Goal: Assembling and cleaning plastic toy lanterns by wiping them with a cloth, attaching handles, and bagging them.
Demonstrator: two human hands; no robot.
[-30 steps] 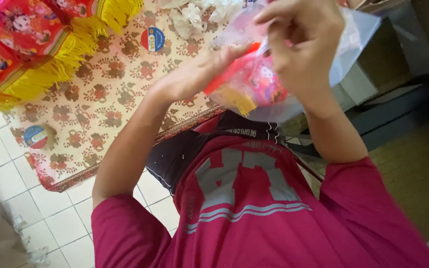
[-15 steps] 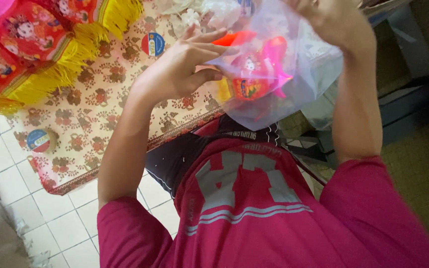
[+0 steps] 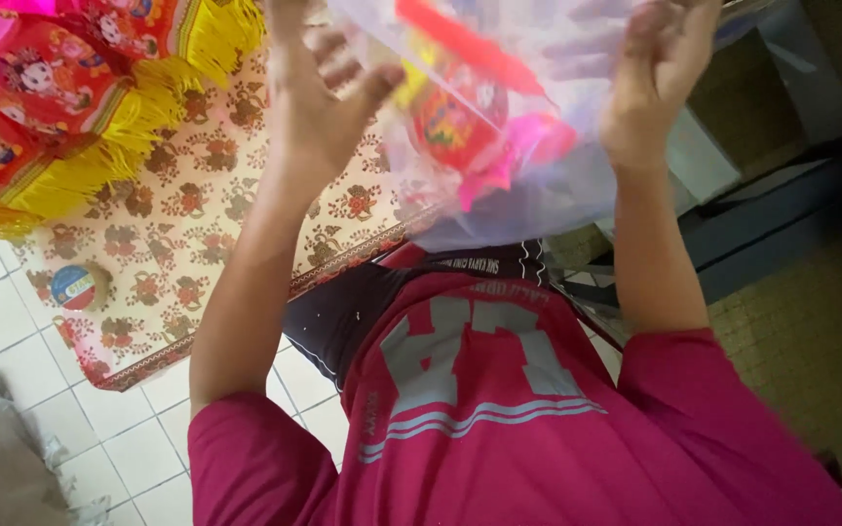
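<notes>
A clear plastic bag (image 3: 528,166) holding a red-and-pink paper decoration (image 3: 479,127) was held up between both hands. The left hand (image 3: 319,102) was seen with fingers spread apart against its side; the right hand (image 3: 650,83) was pinched on its edge. Below, a floral-patterned cloth (image 3: 187,224) was spread over white floor tiles (image 3: 12,321).

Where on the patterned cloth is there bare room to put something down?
The patterned cloth is bare between the yellow-fringed decorations and the small round tin, and below the left hand. The upper left corner is crowded. The clear bag hides the cloth behind it.
</notes>
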